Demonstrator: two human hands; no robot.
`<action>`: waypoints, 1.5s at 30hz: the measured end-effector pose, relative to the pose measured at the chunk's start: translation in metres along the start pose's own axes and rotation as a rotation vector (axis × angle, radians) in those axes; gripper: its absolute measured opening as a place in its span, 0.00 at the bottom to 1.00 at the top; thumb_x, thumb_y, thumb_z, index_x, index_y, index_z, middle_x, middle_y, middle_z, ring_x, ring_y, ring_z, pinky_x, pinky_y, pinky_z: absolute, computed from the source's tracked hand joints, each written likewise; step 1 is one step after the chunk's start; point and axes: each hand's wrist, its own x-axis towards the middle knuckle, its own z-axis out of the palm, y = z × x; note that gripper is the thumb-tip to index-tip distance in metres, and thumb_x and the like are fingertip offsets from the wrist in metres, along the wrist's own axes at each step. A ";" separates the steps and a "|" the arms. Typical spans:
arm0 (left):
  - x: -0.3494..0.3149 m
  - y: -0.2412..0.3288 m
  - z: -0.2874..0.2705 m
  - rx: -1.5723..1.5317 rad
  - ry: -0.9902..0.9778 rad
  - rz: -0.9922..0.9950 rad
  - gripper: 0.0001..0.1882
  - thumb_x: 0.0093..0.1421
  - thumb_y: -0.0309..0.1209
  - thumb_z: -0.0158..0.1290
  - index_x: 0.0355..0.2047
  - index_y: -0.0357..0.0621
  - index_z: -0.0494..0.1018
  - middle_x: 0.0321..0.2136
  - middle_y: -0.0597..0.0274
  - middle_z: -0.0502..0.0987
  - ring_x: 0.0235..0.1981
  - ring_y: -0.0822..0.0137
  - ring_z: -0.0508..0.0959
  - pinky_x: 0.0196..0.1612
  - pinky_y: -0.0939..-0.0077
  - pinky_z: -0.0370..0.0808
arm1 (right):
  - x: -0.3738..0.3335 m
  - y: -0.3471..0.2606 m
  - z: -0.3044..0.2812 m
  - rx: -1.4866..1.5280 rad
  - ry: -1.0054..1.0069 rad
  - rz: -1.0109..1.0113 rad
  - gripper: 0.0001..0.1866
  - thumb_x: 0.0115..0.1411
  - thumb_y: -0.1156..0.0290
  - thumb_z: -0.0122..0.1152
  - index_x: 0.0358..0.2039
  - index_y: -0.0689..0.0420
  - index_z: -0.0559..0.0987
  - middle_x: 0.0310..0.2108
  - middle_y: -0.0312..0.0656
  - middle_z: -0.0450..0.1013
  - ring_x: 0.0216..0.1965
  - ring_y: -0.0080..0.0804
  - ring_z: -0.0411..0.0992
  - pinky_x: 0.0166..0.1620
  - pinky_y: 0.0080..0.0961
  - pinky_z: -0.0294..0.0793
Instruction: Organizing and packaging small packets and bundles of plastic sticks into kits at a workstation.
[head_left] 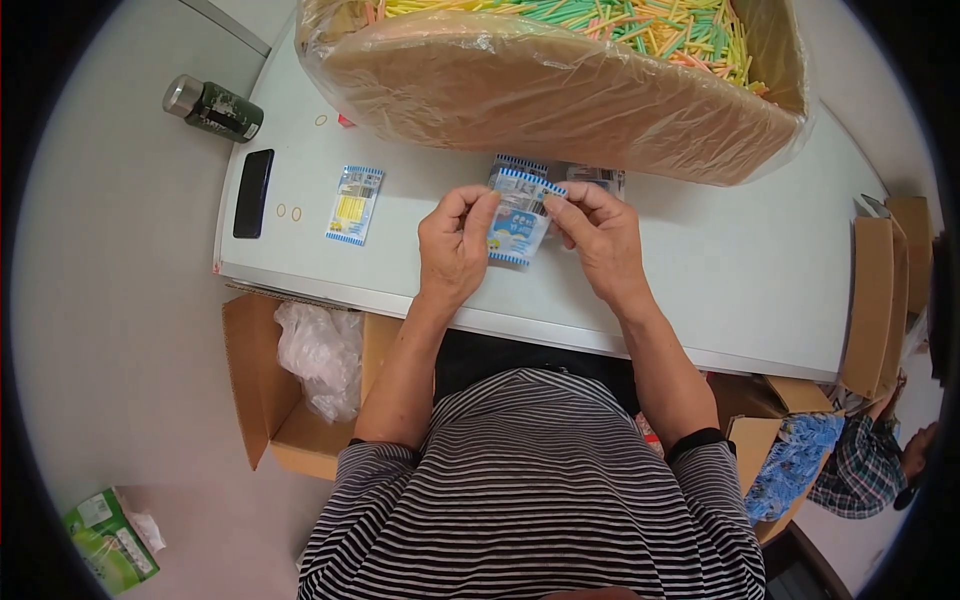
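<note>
A small printed plastic packet [514, 232], blue and white with striped ends, is held up between my two hands over the white table. My left hand [455, 240] pinches its upper left edge between thumb and fingers. At its upper right corner, my right hand [607, 245] closes in a similar pinch. Just behind it lie more packets, partly hidden by my hands and the held one; one silvery packet [602, 179] shows beyond my right fingers. To the left, apart from my hands, a single packet [352, 205] with a yellow middle lies flat on the table.
Across the table's far side stands a large plastic-lined box [560, 105] of coloured sticks [600, 22]. At left are a phone [253, 194], a green flask [215, 108] and thin rings. Below the front edge sit open cartons [300, 440], one with blue packets [795, 460]. Another person [860, 465] is at right.
</note>
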 end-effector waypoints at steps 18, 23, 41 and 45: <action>-0.003 0.011 -0.006 0.126 -0.120 -0.136 0.09 0.61 0.30 0.62 0.32 0.34 0.81 0.22 0.65 0.78 0.25 0.79 0.71 0.29 0.80 0.68 | -0.008 -0.011 -0.008 -0.252 -0.062 -0.140 0.21 0.64 0.69 0.64 0.54 0.65 0.75 0.38 0.36 0.73 0.35 0.18 0.68 0.38 0.17 0.69; -0.007 0.004 -0.002 -0.039 -0.158 -0.208 0.09 0.61 0.29 0.62 0.33 0.34 0.81 0.25 0.66 0.80 0.26 0.80 0.72 0.30 0.81 0.70 | -0.005 -0.005 -0.011 -0.175 -0.149 -0.046 0.13 0.66 0.68 0.61 0.46 0.64 0.80 0.31 0.33 0.73 0.31 0.17 0.67 0.35 0.17 0.68; -0.014 0.010 -0.006 0.037 -0.224 -0.168 0.07 0.61 0.26 0.61 0.37 0.35 0.82 0.25 0.66 0.78 0.27 0.78 0.73 0.30 0.80 0.70 | -0.015 -0.013 -0.013 -0.219 -0.177 -0.105 0.15 0.64 0.72 0.63 0.50 0.64 0.78 0.36 0.34 0.75 0.37 0.19 0.71 0.42 0.18 0.72; -0.013 0.015 -0.001 0.052 -0.208 -0.036 0.07 0.60 0.25 0.62 0.38 0.36 0.82 0.26 0.65 0.79 0.26 0.76 0.74 0.30 0.79 0.71 | -0.013 -0.015 -0.014 -0.266 -0.214 -0.075 0.12 0.64 0.73 0.63 0.46 0.65 0.80 0.33 0.33 0.75 0.35 0.18 0.70 0.41 0.17 0.71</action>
